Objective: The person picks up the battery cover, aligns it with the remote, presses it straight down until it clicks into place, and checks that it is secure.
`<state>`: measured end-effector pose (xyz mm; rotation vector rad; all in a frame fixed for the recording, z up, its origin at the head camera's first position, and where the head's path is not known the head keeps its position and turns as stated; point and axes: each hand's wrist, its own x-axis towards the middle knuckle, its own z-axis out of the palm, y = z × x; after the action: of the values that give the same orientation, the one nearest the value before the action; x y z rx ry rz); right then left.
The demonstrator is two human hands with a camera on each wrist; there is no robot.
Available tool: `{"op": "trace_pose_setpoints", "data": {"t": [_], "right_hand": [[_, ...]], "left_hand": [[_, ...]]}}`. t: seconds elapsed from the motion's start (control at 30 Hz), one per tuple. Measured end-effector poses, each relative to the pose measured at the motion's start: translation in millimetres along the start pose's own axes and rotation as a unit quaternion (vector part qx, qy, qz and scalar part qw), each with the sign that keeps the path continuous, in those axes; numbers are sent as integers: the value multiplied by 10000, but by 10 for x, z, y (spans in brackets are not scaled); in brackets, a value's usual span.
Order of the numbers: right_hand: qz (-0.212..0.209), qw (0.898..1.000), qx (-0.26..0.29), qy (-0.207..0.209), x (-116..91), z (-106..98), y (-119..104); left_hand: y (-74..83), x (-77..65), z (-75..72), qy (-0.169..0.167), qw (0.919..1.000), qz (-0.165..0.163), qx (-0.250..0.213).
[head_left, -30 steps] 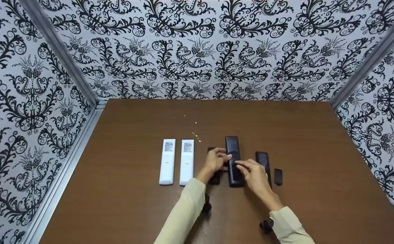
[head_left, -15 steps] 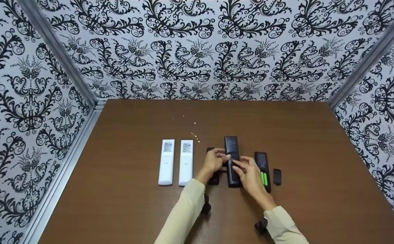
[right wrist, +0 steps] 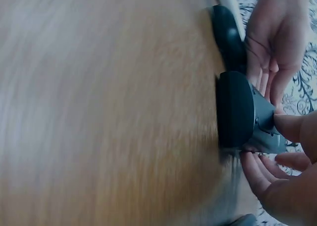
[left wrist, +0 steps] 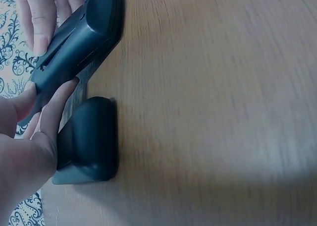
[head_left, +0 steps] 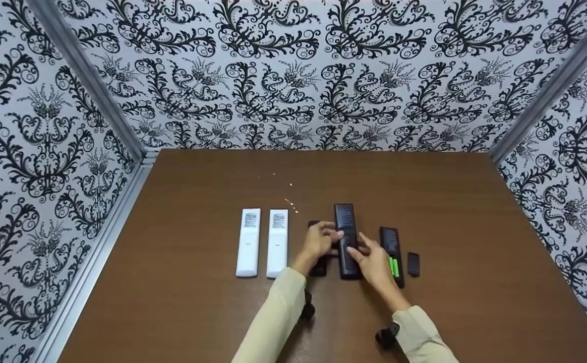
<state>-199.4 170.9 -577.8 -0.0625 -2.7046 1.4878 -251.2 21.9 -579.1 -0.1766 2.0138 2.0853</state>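
In the head view a black remote control [head_left: 344, 217] lies back side up between the two hands, its label at the far end. My left hand [head_left: 318, 243] grips its left edge, thumb on the back. My right hand [head_left: 377, 263] holds the right side; its thumb presses on the back near the battery cover, as the right wrist view of the remote [right wrist: 237, 112] also shows. Beside it on the left, partly under my left hand, is a second black remote [head_left: 318, 267]. To the right sits a third black remote [head_left: 389, 239] with green batteries [head_left: 393, 266] exposed in its compartment.
A loose black battery cover [head_left: 413, 264] lies at the far right of the row. Two white remotes [head_left: 248, 252] rest face down on the left. Small light flecks [head_left: 292, 203] are scattered on the brown table [head_left: 197, 201], with patterned walls [head_left: 293, 75] behind and at the sides.
My right hand has shifted left and its thumb slid down the back of the remote, while its fingers moved to the right edge. The green batteries have come into view. My left hand stays put.
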Motion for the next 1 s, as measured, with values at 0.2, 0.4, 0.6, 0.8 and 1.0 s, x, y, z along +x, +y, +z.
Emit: {"op": "trace_pose_setpoints", "data": {"t": [0.2, 0.4, 0.6, 0.8, 1.0], "right_hand": [[749, 9953, 590, -138, 42, 28, 34], [830, 9934, 765, -215, 50, 38, 58], [823, 9928, 843, -199, 56, 42, 64], [1025, 9894, 1019, -120, 68, 44, 44], [1211, 9849, 1241, -11, 83, 28, 33]], "left_hand": [[-1, -8, -15, -85, 10000, 24, 4], [30, -23, -26, -130, 9999, -6, 39], [13, -14, -22, -128, 9999, -19, 9], [12, -6, -15, -58, 9999, -99, 22], [20, -4, 6, -8, 9999, -89, 77]]}}
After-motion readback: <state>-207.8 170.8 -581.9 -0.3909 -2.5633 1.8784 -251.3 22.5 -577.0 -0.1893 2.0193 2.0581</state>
